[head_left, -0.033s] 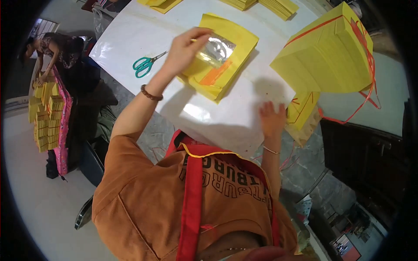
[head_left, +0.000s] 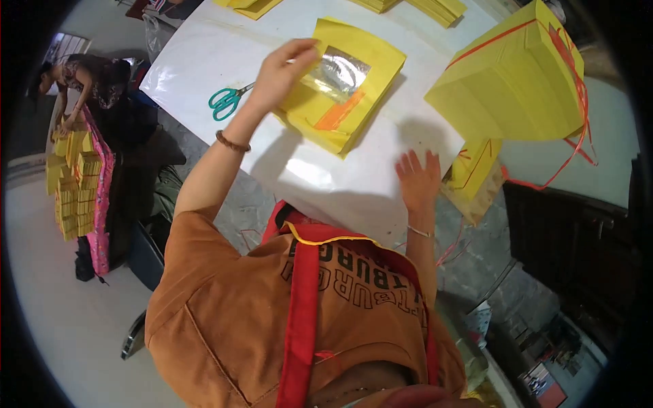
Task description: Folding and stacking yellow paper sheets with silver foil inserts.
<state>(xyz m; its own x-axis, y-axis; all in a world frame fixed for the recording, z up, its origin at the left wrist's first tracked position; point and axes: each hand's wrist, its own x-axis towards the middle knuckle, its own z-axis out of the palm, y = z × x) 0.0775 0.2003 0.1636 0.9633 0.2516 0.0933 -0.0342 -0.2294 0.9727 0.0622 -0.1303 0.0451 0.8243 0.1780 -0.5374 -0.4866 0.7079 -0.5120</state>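
Note:
A stack of yellow paper sheets or envelopes (head_left: 377, 64) lies on the white table, with a shiny clear plastic patch (head_left: 343, 71) and an orange strip (head_left: 340, 112) on its top face. My left hand (head_left: 280, 75) is over the stack's left edge, fingers bent, thumb and forefinger apart, nothing visible between them. I cannot tell whether it touches the paper. Near the table's front right edge, my right hand (head_left: 417, 178) has its fingers spread and holds nothing. Green-handled scissors (head_left: 226, 103) lie left of my left forearm, their blades partly hidden behind it.
A tall yellow paper bundle (head_left: 507, 88) tied with red ribbon (head_left: 579, 102) stands at the right. Below it is a smaller yellow piece (head_left: 479, 166). More yellow stacks (head_left: 435, 10) lie at the far edge. At the left, another person (head_left: 88, 78) bends over yellow bundles (head_left: 75, 177).
My left hand has shifted slightly left, away from the clear patch. My right hand has moved a little left, and its fingers show more plainly spread.

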